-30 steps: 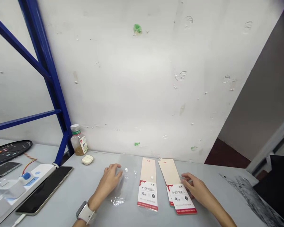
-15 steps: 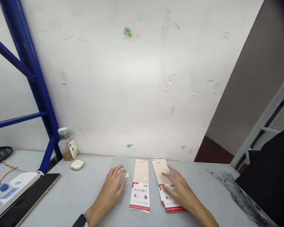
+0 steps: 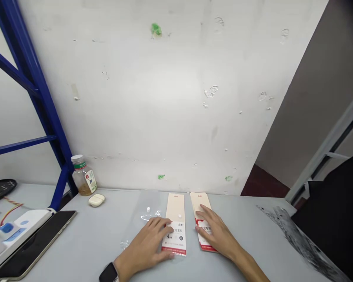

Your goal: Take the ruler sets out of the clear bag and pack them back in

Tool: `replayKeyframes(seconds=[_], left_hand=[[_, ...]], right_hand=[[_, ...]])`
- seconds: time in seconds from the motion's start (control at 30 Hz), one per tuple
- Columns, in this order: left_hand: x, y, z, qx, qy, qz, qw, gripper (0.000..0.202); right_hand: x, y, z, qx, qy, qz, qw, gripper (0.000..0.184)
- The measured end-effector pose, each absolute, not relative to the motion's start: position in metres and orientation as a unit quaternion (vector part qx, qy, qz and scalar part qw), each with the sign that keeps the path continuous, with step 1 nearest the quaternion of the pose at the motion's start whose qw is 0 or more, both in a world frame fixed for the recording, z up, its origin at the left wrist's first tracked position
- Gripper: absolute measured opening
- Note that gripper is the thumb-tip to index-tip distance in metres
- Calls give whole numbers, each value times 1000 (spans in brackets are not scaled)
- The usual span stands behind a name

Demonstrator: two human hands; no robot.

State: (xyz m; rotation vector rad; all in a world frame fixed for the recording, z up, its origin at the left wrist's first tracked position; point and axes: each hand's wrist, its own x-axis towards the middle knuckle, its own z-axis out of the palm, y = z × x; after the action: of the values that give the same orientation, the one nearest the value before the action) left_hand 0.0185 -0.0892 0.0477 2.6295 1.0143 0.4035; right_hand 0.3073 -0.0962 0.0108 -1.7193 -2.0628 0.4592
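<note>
Hands both flat, no pinch: left hand [image 3: 144, 244] has spread fingers [image 3: 158, 223] reaching onto the left edge of the left ruler-set packet [image 3: 175, 207], covering part of its printed panel. Right hand [image 3: 217, 231] lies with fingers spread over the printed panel of the right ruler-set packet [image 3: 200, 204]. Both packets lie flat on the desk [image 3: 238, 239], just apart, long sides pointing away from the person, cream card ends far, red-and-white panels near. Clear plastic sleeve [image 3: 148, 201] lies flat just left of the left packet, with a small white round piece [image 3: 148, 209] on or inside it; cannot tell which. Second white dot [image 3: 179, 216] sits on the left packet's card. Status as far as visible: both packets down side by side, neither lifted, neither visibly opened, no rulers out. Sleeve's contents beyond the white piece: cannot tell. Off to the left: earbud case [image 3: 96, 200], glass bottle [image 3: 82, 178], tablet [image 3: 32, 244].
</note>
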Motion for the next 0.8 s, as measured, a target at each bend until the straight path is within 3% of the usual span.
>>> replayKeyframes(seconds=[0.2,0.4,0.63,0.8], left_hand=[[24,-92,46,910,381,111,123,53],[23,-95,47,902,394,122,129,38],[21,-95,48,898,398,131,132,34],[20,-95,43,897,393,160,126,34]], right_hand=[[306,-89,-4,-599,-753,178,205,52],[307,-86,4,-605,-743,216,188,58],[327,-95,22,-565,-738,307,204,87],[325,-95,15,-538,-766,303,181,100]])
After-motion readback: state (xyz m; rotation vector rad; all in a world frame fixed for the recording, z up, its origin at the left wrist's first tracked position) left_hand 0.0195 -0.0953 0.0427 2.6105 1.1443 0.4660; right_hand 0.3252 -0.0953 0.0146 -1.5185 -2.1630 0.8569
